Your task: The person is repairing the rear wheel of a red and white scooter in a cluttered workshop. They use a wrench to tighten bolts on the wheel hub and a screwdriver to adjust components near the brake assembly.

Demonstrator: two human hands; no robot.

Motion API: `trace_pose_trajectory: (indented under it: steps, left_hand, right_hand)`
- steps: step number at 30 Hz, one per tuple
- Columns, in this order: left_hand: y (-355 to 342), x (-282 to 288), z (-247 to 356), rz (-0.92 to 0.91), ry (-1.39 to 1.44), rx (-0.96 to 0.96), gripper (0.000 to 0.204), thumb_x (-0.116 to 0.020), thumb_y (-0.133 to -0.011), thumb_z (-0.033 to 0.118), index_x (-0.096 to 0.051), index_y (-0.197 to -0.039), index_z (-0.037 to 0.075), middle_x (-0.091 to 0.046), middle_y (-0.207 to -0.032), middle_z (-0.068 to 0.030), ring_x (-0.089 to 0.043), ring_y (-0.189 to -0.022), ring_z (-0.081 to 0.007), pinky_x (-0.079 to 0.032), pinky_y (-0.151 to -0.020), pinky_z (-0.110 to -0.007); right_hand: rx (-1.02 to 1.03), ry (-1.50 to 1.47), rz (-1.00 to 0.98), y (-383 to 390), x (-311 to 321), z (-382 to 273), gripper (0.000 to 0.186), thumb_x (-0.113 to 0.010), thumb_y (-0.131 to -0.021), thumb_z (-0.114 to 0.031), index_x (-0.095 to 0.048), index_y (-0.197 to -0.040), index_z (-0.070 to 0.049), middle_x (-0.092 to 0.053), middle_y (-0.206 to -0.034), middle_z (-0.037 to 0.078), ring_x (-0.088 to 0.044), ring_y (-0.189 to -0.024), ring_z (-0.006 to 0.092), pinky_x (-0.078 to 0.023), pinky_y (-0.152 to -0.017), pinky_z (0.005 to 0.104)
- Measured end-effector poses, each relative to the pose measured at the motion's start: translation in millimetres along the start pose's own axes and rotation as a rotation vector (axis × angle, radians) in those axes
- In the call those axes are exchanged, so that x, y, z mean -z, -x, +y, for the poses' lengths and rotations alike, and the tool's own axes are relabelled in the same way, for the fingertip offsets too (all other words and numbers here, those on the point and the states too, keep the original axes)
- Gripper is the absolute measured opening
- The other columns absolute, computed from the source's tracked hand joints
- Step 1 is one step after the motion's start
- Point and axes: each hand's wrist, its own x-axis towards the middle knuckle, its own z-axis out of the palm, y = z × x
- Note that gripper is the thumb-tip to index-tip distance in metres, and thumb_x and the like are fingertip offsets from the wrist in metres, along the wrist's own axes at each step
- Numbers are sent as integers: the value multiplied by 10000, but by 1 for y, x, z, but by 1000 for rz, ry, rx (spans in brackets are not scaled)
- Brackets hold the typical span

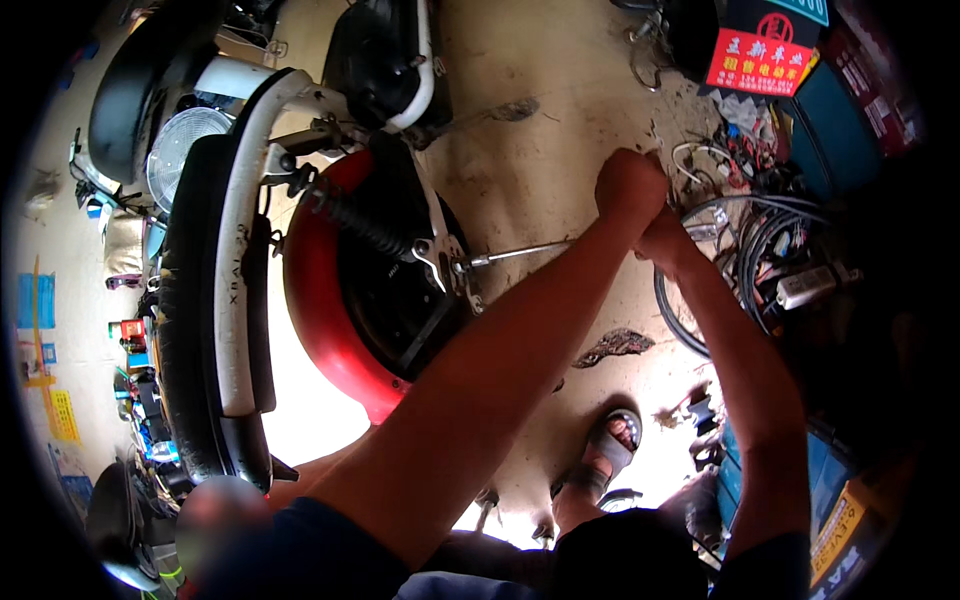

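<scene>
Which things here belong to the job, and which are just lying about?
Seemingly part of the job:
metal bar, running from the wheel's middle toward the hands
wheel
left hand
right hand

Seemingly just lying about:
coiled black cable
orange box

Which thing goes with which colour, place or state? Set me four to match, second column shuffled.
1. curved guard
2. metal rod
3. black cable
4. sandal

A. lying in loops
B. worn on a foot
C. red
D. running from the wheel toward the hands

Pairs: 1-C; 2-D; 3-A; 4-B
</scene>
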Motion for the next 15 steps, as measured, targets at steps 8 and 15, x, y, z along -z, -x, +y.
trace_pose_trajectory:
  steps: [8,15]
  left_hand:
    - [21,10,13,117,79,-21,493,-528,-988,307,-655,-633,-11,-619,-646,-247,-626,-627,-440,-504,-606,-517]
    - [30,4,21,128,87,9,447,-505,-991,277,-670,-674,9,-638,-657,-228,-645,-648,-423,-520,-636,-517]
  right_hand:
    - [263,-17,83,25,2,50,347,-701,-871,-114,-603,-1182,5,-673,-1048,59,-615,-963,116,-503,-834,276]
    - [499,43,152,15,1,72,327,-676,-870,-133,-608,-1135,46,-688,-1043,120,-644,-980,177,-496,-854,303]
